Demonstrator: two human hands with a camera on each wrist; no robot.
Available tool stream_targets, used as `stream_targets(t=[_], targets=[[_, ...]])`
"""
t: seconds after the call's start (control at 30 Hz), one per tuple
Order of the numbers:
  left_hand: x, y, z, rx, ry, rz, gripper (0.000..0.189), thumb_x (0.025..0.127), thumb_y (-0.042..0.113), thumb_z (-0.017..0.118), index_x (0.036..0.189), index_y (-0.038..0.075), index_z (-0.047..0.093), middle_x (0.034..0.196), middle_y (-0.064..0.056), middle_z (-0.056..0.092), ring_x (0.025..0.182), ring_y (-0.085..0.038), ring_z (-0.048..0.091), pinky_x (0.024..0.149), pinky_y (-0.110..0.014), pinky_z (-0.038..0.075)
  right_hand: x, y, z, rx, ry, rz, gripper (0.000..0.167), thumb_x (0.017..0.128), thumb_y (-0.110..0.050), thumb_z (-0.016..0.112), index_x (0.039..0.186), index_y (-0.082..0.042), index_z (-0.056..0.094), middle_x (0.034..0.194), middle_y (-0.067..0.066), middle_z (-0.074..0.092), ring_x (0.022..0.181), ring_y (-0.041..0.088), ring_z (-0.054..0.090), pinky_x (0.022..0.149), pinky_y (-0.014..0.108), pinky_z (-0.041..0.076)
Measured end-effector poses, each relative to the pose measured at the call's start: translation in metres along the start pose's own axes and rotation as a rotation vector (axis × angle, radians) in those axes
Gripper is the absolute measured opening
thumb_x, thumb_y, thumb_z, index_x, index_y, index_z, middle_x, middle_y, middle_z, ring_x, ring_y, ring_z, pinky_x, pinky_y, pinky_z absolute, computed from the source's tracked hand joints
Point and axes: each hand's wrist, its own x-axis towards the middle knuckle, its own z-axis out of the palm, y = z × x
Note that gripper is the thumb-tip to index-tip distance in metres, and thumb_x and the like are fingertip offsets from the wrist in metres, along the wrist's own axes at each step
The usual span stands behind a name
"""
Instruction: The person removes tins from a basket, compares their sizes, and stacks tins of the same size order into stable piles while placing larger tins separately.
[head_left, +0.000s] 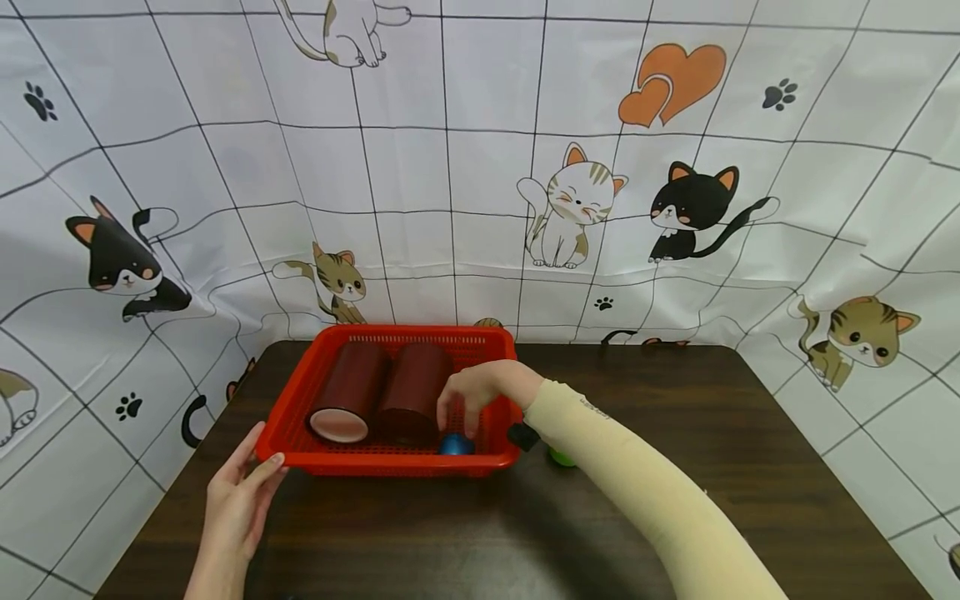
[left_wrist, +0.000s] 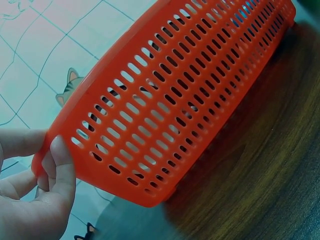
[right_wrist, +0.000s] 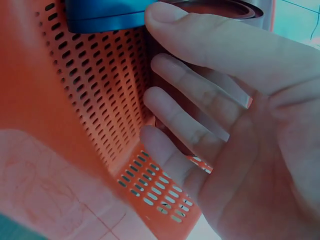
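A red plastic basket (head_left: 390, 460) with slotted walls stands on the table. My left hand (head_left: 238, 500) grips its near left corner, thumb over the rim, as the left wrist view also shows. Two dark brown cylinders (head_left: 352, 379) lie side by side in the basket; one has a pale pinkish end. A shiny blue round object (head_left: 456, 444) sits by the near wall, right of them. Over it reaches my right hand (head_left: 480, 390), fingers pointing down. In the right wrist view the thumb tip overlaps the blue object's edge; three fingers are loosely extended, and the index finger is hidden.
Right of the basket lies a green object (head_left: 561, 457), mostly hidden behind the sleeved right forearm (head_left: 637, 475). A small black device (head_left: 523, 436) is at the right wrist. Behind the dark wooden table (head_left: 390, 533) hangs a white cat-print sheet (head_left: 480, 167).
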Motion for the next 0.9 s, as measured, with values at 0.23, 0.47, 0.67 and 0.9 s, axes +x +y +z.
stream_targets(t=[0.23,0.47,0.67,0.9], targets=[[0.0006,0.0012,0.001,0.011,0.012,-0.018,0.073,0.095,0.005,0.064,0.157,0.024,0.029,0.127,0.011,0.04,0.101,0.005,0.059,0.081,-0.011,0.055,0.005,-0.0014,-0.0001,-0.012,-0.051,0.016,0.039,0.084,-0.012,0.079,0.12,-0.024,0.071,0.131,-0.006,0.059,0.117,0.011,0.048,0.097,0.029,0.053],[-0.0001,0.0018,0.0005,0.016,0.025,-0.037,0.074,0.094,0.006,0.065,0.156,0.026,0.03,0.127,0.013,0.041,0.1,0.005,0.059,0.08,-0.011,0.056,0.0051,-0.0034,-0.0013,0.037,-0.106,0.006,0.041,0.085,-0.008,0.076,0.123,-0.024,0.071,0.134,-0.004,0.06,0.12,0.011,0.048,0.099,0.028,0.052],[0.0004,0.0048,0.002,0.025,0.034,-0.046,0.073,0.094,0.007,0.065,0.156,0.027,0.03,0.128,0.013,0.041,0.101,0.005,0.059,0.081,-0.01,0.055,0.0069,-0.0055,-0.0011,0.021,-0.132,0.008,0.044,0.086,-0.008,0.075,0.126,-0.025,0.07,0.136,-0.004,0.058,0.118,0.009,0.047,0.099,0.027,0.051],[-0.0003,0.0034,0.0015,0.021,0.031,-0.04,0.074,0.094,0.006,0.065,0.156,0.026,0.029,0.127,0.013,0.041,0.1,0.005,0.06,0.081,-0.01,0.056,0.0109,-0.0063,-0.0009,-0.034,-0.214,0.081,0.055,0.085,-0.011,0.076,0.135,-0.029,0.062,0.138,0.0,0.053,0.116,0.012,0.046,0.096,0.028,0.051]])
